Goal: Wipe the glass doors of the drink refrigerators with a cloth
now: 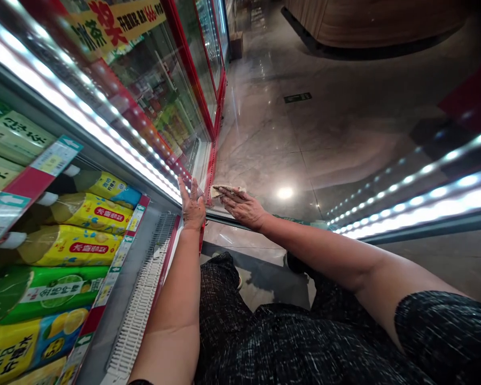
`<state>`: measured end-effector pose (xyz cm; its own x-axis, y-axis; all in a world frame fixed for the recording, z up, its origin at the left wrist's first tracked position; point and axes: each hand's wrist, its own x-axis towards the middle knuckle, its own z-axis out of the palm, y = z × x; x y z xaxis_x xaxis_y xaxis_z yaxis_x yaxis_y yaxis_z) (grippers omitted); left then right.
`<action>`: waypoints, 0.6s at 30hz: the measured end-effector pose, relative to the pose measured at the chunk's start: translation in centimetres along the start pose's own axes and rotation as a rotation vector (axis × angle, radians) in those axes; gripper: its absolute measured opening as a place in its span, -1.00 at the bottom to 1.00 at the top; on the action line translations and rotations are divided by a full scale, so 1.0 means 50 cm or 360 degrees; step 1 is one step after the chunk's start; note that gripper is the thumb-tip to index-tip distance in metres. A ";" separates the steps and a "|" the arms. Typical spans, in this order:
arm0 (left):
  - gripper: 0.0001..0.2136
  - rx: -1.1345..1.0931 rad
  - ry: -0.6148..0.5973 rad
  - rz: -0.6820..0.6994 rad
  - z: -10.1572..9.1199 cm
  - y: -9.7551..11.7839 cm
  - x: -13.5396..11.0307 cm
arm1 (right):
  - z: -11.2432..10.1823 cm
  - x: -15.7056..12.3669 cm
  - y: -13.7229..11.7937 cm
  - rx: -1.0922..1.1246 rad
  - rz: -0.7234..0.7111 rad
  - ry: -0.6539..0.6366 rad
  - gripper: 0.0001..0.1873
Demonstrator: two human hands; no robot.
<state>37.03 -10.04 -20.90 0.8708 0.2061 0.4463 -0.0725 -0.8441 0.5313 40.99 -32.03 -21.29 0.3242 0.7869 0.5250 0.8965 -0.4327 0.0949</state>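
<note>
My left hand [192, 205] rests flat, fingers stretched out, against the frame of an open cooler at its lower edge. My right hand [242, 207] presses a small beige cloth [221, 190] flat against the open glass door [385, 176], near the door's hinge side. The fingers of that hand lie stretched over the cloth. The two hands are close together, a short gap between them. The cooler's red door frame [208, 176] runs just behind my left hand.
Yellow and green drink bottles [70, 246] lie in rows on the cooler shelf at left, with price tags [116, 267] along its front and a white vent grille [142, 299] below. More closed coolers line the aisle ahead. Shiny tiled floor [288, 123] stretches right.
</note>
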 end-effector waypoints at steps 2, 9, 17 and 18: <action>-0.27 -0.0027 0.0012 -0.0057 0.001 -0.010 0.002 | 0.000 0.022 -0.002 0.0012 0.0035 0.0050 -0.50; -0.38 -0.0062 0.0198 -0.0041 0.015 -0.051 0.012 | 0.080 0.033 -0.014 0.0063 -0.0102 -0.0056 -0.53; -0.57 -0.0157 0.0613 0.0023 0.037 -0.101 0.034 | 0.122 0.120 -0.035 0.0167 -0.0054 -0.0010 -0.50; -0.58 -0.0160 0.0633 0.0005 0.038 -0.108 0.037 | 0.132 0.122 -0.037 0.0190 -0.0073 -0.0033 -0.49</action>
<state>39.94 -6.05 -24.31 0.6158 0.3959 0.6812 -0.1390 -0.7964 0.5886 43.31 -23.52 -23.84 0.2870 0.8140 0.5050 0.9398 -0.3414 0.0162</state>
